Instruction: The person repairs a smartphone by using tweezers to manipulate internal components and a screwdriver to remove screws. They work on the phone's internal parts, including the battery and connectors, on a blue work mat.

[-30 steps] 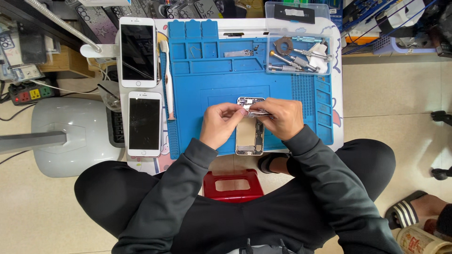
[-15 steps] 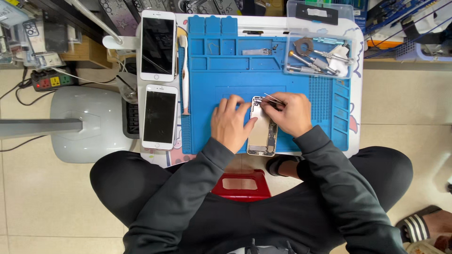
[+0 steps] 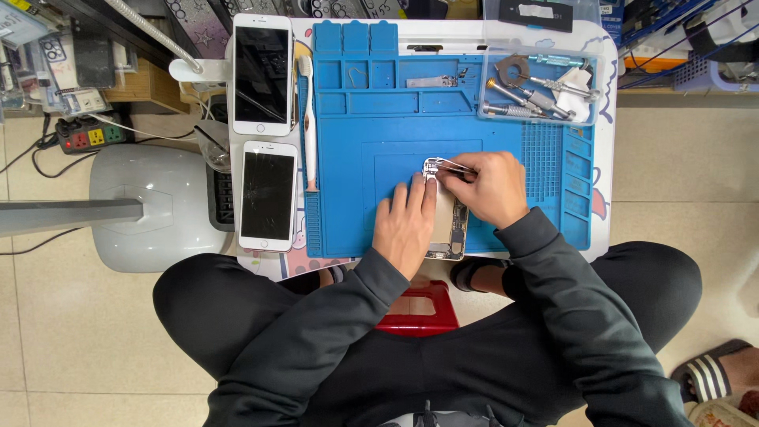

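- Clearly mid-repair: opened phone body (image 3: pixel 447 225) lying flat near the front edge of the blue work mat (image 3: pixel 356 198), back down, insides exposed.
- Left hand (image 3: pixel 405 225) pressed flat along the phone's left side, fingers spread and released, gripping nothing, only steadying the case against the mat.
- Right hand (image 3: pixel 490 188) at the phone's top end, fingers clenched on slim metal tweezers (image 3: pixel 449 165), tips aimed left onto the upper corner of the case.
- Cannot tell whether anything sits between the tweezer tips; too small to make out.
- Step in hand, by judgement: picking out or seating a tiny part at the top of the opened case.
- Next move likely calls for a steady, light pull or placement with the tips, the left hand keeping the case from sliding, and a free mat compartment for whatever comes loose.
- Just beside the mat on the left: two white phones (image 3: pixel 263 73) (image 3: pixel 268 195), screens up, and a toothbrush (image 3: pixel 309 119) along the mat's edge.
- Clear tray (image 3: pixel 541 87) with screwdrivers at the far right of the tabletop (image 3: pixel 605 158), well apart from both hands.
- Red stool (image 3: pixel 417 307) partly visible under the tabletop's front edge.
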